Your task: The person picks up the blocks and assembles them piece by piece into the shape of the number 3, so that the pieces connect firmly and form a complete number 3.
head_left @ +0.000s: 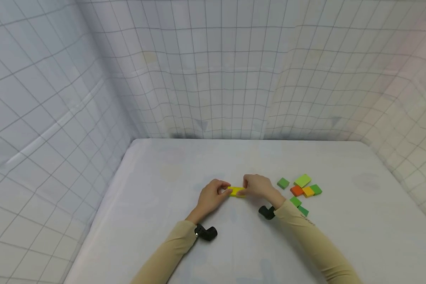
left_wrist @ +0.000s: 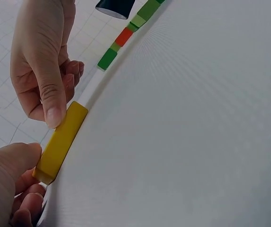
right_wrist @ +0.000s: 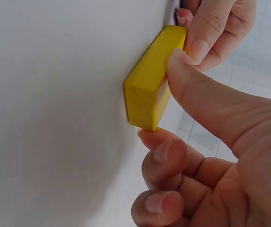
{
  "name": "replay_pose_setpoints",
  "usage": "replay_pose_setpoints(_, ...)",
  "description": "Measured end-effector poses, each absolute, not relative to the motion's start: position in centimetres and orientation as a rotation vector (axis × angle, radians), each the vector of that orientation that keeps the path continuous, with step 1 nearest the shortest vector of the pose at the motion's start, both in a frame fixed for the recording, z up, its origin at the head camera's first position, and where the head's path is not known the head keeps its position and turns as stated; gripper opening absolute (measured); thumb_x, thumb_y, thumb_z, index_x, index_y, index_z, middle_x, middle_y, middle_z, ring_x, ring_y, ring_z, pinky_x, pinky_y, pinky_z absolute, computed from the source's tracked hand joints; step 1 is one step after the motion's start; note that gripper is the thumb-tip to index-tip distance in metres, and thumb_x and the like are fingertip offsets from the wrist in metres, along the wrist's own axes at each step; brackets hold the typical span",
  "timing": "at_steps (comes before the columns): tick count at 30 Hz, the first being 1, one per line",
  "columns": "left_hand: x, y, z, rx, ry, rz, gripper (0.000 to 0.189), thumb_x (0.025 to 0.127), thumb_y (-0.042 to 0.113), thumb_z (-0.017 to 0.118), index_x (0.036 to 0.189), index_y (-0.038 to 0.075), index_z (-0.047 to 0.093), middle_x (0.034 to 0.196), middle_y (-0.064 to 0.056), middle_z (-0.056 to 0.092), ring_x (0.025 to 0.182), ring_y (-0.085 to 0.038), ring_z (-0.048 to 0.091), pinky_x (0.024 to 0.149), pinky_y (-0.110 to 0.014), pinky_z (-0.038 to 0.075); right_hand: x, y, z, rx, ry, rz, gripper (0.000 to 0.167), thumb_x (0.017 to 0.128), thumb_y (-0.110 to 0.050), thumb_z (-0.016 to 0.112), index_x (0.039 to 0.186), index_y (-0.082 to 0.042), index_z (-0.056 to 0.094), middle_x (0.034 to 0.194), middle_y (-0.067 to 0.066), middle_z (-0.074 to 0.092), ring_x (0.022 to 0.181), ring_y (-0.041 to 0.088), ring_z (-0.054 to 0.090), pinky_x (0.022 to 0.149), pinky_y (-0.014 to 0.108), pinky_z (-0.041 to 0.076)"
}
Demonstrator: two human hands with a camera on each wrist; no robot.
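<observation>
A long yellow block (head_left: 236,191) lies on the white tabletop between the two hands. My left hand (head_left: 211,196) pinches its left end, thumb against one side and curled fingers beneath, as the left wrist view shows with the yellow block (left_wrist: 61,142). At the other end, my right hand (head_left: 259,186) has its thumb on the yellow block (right_wrist: 149,71) and its index fingertip at the edge; the other fingers are curled. Both thumbs sit close together on the same side in the right wrist view. Part of the block is hidden by the fingers.
To the right lie a red block (head_left: 296,191), an orange block (head_left: 308,192), a light green block (head_left: 302,180) and several green blocks (head_left: 283,183), some partly behind the right sleeve. Gridded white curtains (head_left: 206,79) surround the table (head_left: 156,244).
</observation>
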State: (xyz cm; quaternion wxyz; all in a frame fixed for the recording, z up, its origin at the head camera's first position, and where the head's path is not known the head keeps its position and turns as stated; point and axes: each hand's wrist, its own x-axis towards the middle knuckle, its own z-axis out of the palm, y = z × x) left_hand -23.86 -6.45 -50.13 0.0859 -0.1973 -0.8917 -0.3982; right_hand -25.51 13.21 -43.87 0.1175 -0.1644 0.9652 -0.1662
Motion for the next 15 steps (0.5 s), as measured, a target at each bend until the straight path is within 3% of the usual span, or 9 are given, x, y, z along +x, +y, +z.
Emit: replay_pose_setpoints(15, -23.97, -6.38, -50.26, -0.543, -2.65, -1.215, 0.021, 0.087, 0.026, 0.07, 0.099, 0.01, 0.072, 0.081, 0.003, 0.055, 0.065, -0.008, 0.046, 0.06, -0.024, 0.038, -24.65, 13.08, -44.37, -0.439, 2.873, -0.567, 0.034, 0.08, -0.04, 0.075, 0.086, -0.012, 0.058, 0.062, -0.001, 0.051, 0.056, 0.015, 0.044, 0.052, 0.028, 0.033)
